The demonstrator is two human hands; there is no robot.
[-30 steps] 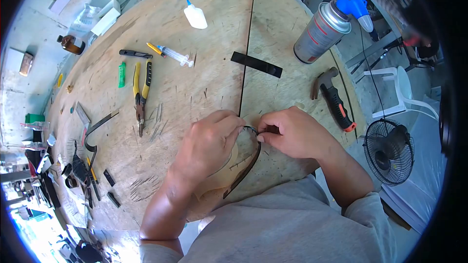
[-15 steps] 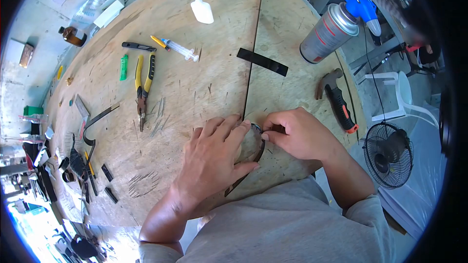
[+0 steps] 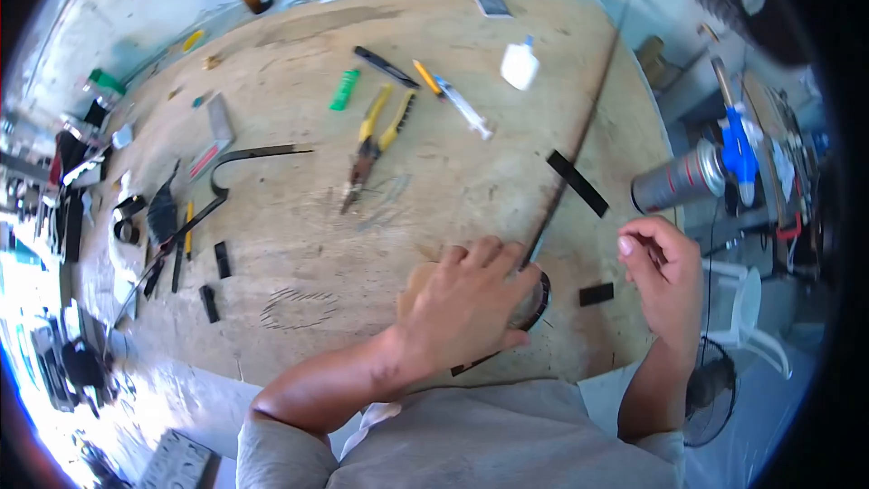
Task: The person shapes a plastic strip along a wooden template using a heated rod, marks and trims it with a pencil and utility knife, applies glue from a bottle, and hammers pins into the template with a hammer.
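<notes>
My left hand presses down with spread fingers over a round tan piece, holding it on the table. A thin black strip curves around the right side of this piece, and its tail pokes out below the hand. Much of both is hidden under my palm. To the right, my right hand is raised with thumb and fingers curled together; whether something small sits between them I cannot make out. Nearest to it lie a short black piece and a longer black strip.
Pliers, a green lighter, a syringe and a white glue bottle lie farther back. A blue-headed gas torch is at the right edge. Thin pins form a loose oval at left.
My right hand has let go of the strip's edge and moved right, away from my left hand. The view has turned, and a short black piece now shows between the hands.
</notes>
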